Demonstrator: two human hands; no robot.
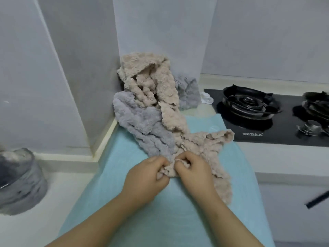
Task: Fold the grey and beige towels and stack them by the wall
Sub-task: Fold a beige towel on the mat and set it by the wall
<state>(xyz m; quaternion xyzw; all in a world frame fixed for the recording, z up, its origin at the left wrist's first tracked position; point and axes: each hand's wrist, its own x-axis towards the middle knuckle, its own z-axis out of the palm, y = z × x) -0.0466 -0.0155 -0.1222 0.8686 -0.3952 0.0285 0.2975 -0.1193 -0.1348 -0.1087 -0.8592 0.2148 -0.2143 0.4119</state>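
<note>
The left hand and right hand pinch a fluffy beige towel in curled fingers; a plush grey towel lies beyond them. White lettering on the black glass hob is illegible.

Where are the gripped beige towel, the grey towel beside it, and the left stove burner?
beige towel (204,147), head view, on its crumpled spread middle.
grey towel (142,122), head view, on the plush fold at its middle.
left stove burner (248,100), head view, on its black centre cap.
</note>
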